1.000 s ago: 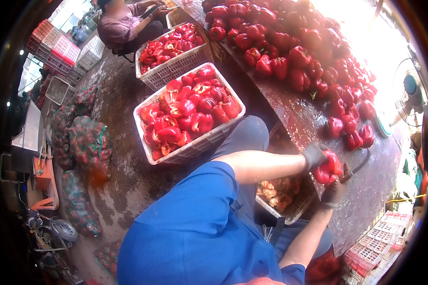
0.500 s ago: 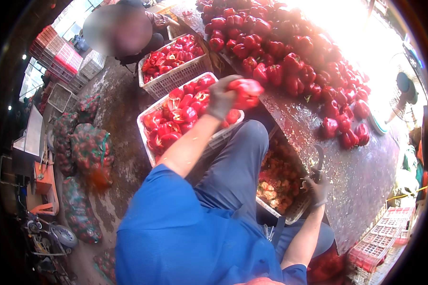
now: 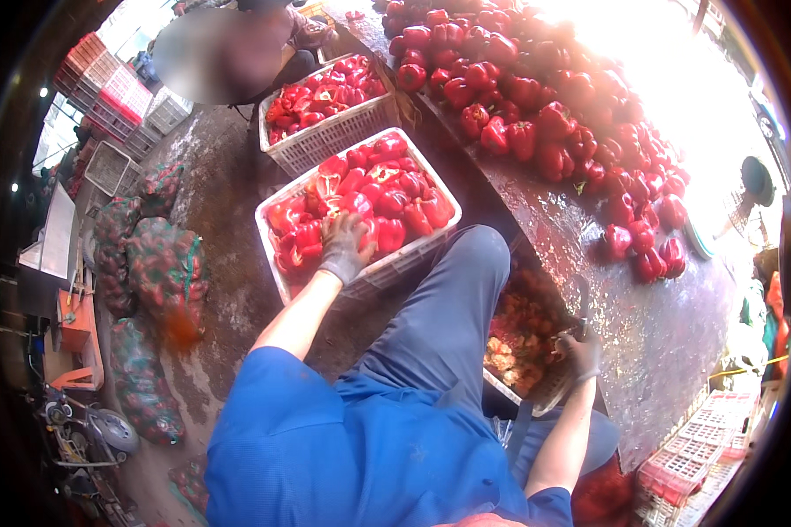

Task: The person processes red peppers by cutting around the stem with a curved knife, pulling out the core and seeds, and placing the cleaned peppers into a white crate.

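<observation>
My left hand (image 3: 346, 246), in a grey work glove, rests palm down on red bell peppers (image 3: 391, 189) in the near white plastic crate (image 3: 271, 255). Its fingers are apart and touch the peppers; nothing shows lifted in it. Several of these peppers are cut or opened at the top. Gloved too, my right hand (image 3: 582, 353) is closed round the handle of a knife with a curved blade (image 3: 583, 294) pointing away from me. Below that hand, beside my knee, a basket (image 3: 549, 395) holds orange-brown pepper scraps (image 3: 510, 347).
A large heap of whole red peppers (image 3: 554, 123) covers the far part of the metal table (image 3: 650, 351). Another full pepper crate (image 3: 334, 132) stands beyond mine, near another person (image 3: 277, 39). Net sacks (image 3: 163, 272) lie at left; stacked crates (image 3: 699, 448) stand at lower right.
My left hand has come down and left into the near crate; the red pepper it held in the air is no longer raised. My right hand keeps the knife in nearly the same place.
</observation>
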A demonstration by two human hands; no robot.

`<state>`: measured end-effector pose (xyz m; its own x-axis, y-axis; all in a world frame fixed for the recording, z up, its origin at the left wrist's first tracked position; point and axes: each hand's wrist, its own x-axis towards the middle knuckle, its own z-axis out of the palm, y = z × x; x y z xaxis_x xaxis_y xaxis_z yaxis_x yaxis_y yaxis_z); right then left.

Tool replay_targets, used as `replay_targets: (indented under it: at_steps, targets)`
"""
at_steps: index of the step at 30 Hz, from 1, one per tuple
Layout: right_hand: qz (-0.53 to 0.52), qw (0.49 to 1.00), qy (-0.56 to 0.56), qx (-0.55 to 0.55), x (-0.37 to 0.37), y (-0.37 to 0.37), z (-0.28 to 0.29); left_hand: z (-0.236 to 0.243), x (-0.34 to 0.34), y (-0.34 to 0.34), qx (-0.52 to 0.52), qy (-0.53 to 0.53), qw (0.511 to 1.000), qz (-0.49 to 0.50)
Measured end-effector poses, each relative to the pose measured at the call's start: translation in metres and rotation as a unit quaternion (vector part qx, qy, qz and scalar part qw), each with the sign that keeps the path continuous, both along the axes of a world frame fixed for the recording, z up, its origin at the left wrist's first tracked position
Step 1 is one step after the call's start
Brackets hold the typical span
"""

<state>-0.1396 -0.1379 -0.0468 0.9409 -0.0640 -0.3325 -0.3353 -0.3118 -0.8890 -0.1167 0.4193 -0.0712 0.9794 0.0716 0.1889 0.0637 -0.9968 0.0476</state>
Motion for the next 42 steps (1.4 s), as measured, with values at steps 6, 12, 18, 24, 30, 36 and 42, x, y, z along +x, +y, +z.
replay_targets:
  at_steps: [6, 12, 18, 24, 30, 36, 42]
  targets:
    - [-0.005, 1.0, 0.013, -0.025, -0.005, -0.006, -0.023, -0.014, 0.003, 0.007, 0.049, 0.111, 0.991, -0.046]
    - [-0.006, 0.997, 0.059, -0.039, -0.003, 0.011, -0.025, -0.023, -0.014, 0.007, 0.09, 0.179, 0.973, -0.111]
    - [0.094, 0.977, 0.042, -0.184, 0.0, 0.0, -0.046, -0.027, 0.009, 0.014, 0.097, 0.229, 0.963, -0.108]
    - [0.148, 0.931, 0.094, -0.321, -0.019, -0.017, -0.048, 0.002, 0.004, -0.012, 0.062, 0.198, 0.975, -0.084]
    - [0.175, 0.945, 0.119, -0.251, -0.01, -0.008, -0.017, -0.041, -0.027, 0.036, 0.086, 0.11, 0.985, 0.1]
    - [0.097, 0.985, 0.03, -0.138, -0.008, -0.019, 0.007, -0.007, 0.028, 0.039, -0.02, 0.094, 0.994, 0.053]
    - [-0.175, 0.981, -0.068, 0.054, 0.001, -0.027, 0.025, 0.073, 0.158, -0.143, -0.397, 0.072, 0.908, -0.112]
